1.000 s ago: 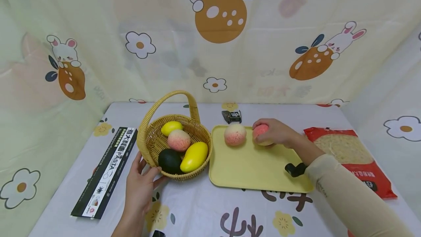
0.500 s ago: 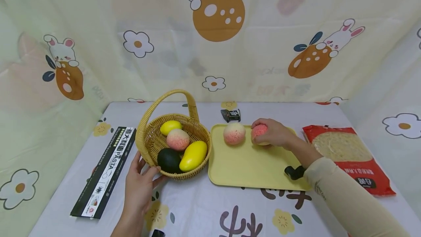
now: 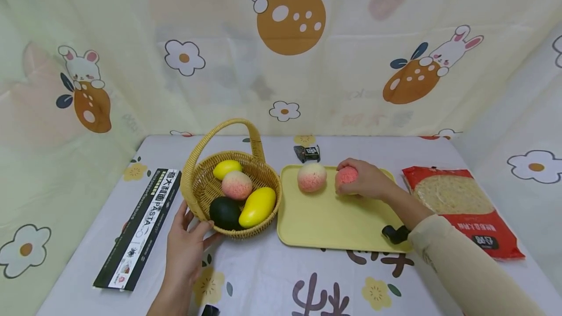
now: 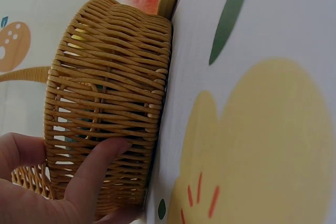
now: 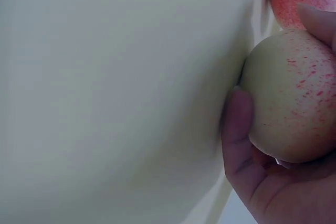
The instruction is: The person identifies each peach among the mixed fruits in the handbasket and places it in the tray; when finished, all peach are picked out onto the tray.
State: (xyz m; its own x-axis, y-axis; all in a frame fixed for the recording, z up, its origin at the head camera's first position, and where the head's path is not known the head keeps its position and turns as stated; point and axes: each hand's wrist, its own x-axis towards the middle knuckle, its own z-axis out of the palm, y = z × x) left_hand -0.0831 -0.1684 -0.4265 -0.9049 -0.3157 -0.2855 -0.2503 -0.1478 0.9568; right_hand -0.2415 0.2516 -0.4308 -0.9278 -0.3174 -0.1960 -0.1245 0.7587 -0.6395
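The step in hand looks like getting a grip on, or possibly just placing, a peach (image 3: 347, 175) near the far edge of the yellow tray (image 3: 327, 223); a single moment does not settle which. It sits at or barely above the tray, just beside the other peach (image 3: 312, 177), with a narrow gap between them. If it is to be picked up, the next move calls for a straight lift that clears its neighbour; if it is being put down, the fingers need only spread and let it rest without rolling.

The right hand (image 3: 366, 179) is curled round the peach, thumb on one side and fingers on the other, parted only as wide as the fruit. The left hand (image 3: 186, 245) is spread wider and holds the near left side of the basket (image 4: 115, 72): in the left wrist view the thumb lies along the wicker wall and a finger reaches the rim. This grip seems meant to steady it.

The basket stands upright on the desk (image 3: 259, 277), just left of the tray, and carries a lemon (image 3: 227, 169), a third peach (image 3: 237, 185), a mango (image 3: 258, 207) and an avocado (image 3: 226, 213).
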